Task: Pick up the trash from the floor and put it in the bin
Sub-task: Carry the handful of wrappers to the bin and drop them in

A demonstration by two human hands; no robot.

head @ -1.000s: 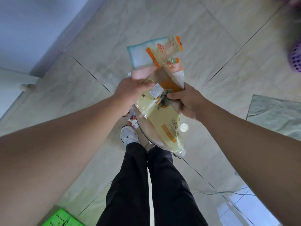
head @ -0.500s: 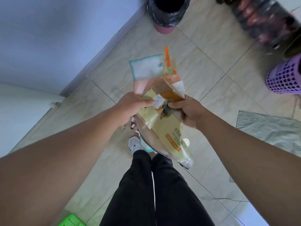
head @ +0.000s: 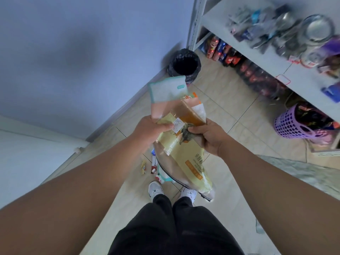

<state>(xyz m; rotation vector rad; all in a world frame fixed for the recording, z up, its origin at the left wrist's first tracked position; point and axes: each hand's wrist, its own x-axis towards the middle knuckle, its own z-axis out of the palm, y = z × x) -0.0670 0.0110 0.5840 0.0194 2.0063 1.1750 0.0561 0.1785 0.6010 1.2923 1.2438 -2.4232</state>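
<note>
You hold a bundle of wrappers (head: pixel 185 144) gripped in both your left hand (head: pixel 153 128) and right hand (head: pixel 208 136). The bin (head: pixel 184 65) waits ahead; scraps (head: pixel 153 164) remain on the floor (head: pixel 230 111).

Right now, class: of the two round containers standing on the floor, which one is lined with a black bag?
The bin by the blue wall has the black liner; the purple basket under the shelf is perforated plastic with no liner.

Yellow-orange wrapper (head: pixel 185 159), black-lined bin (head: pixel 184 64), purple basket (head: pixel 290 124).
</note>
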